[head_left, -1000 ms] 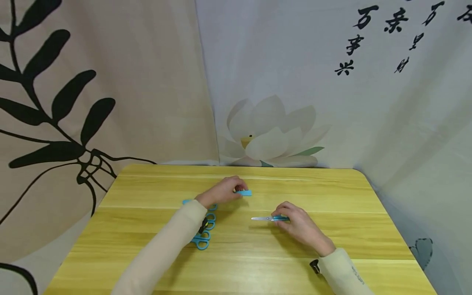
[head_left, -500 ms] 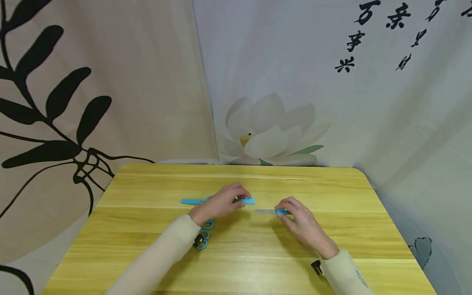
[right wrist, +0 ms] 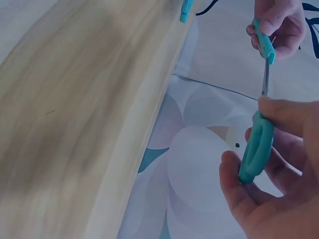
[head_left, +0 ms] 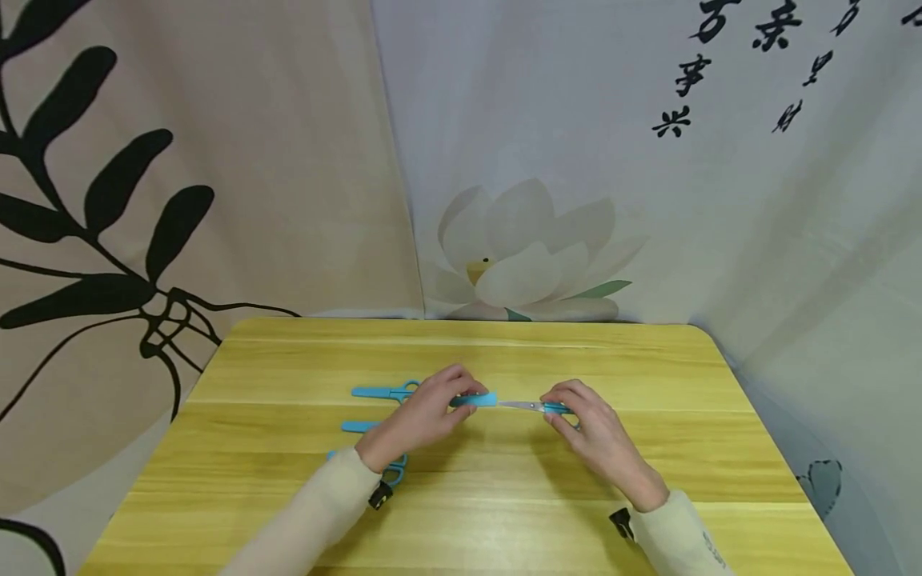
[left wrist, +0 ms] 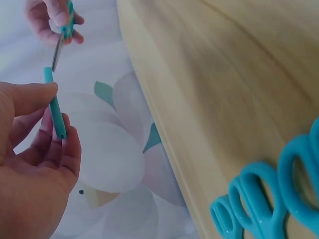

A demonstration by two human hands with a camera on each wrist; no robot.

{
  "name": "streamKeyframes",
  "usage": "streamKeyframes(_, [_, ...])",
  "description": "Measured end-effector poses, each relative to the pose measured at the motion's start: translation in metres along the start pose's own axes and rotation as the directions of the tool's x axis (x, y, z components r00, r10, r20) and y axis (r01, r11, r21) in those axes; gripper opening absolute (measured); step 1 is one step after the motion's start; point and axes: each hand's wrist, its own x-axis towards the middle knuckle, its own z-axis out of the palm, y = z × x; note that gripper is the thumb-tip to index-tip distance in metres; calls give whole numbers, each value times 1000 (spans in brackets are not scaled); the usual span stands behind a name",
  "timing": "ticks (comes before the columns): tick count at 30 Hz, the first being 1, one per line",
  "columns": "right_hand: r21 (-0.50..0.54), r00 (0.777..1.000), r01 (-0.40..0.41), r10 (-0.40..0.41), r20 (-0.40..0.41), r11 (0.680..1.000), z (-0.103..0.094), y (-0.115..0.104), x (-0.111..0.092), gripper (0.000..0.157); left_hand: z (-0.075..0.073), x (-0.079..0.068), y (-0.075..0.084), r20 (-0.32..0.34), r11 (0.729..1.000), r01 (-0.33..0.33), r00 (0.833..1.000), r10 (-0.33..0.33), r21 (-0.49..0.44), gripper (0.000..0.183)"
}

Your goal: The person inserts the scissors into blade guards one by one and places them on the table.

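Note:
Over the middle of the table, my left hand (head_left: 434, 406) pinches a blue scissors blade cover (head_left: 486, 399) between thumb and fingers. Facing it, my right hand (head_left: 599, 430) grips a pair of scissors (head_left: 520, 405) by the blue handle. The metal blades are bare and point left, their tip right at the cover's open end. In the left wrist view the cover (left wrist: 56, 114) lies in line with the blades. The right wrist view has the handle loops (right wrist: 257, 144) between thumb and fingers.
Several more blue scissors lie to the left, one with its covered blade (head_left: 370, 393) pointing left. Another covered blade (head_left: 358, 427) is partly behind my left forearm. The wooden table (head_left: 648, 352) meets a printed cloth backdrop (head_left: 324, 200) at its far edge.
My left hand has come down and nearer with the cover, and the right hand has risen slightly. The scissors' tip now lines up with the cover's end. More scissors show at the left.

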Motion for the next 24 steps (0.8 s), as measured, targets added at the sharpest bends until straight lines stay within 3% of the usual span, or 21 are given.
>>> streamKeyframes(6, [-30,999,38,-39,-34,999,-1,-7,1,25,3,-10,3,-43,999,24,999,-25,-36,21])
streamKeyframes(14, [-58,997,63,-66,-50,996,-2,-14,1,25,5,-17,5,-105,999,-11,994,8,-36,21])
streamKeyframes(24, [-80,995,95,-98,-32,992,-1,-18,1,26,10,-23,4,-106,999,-2,994,-1,-32,22])
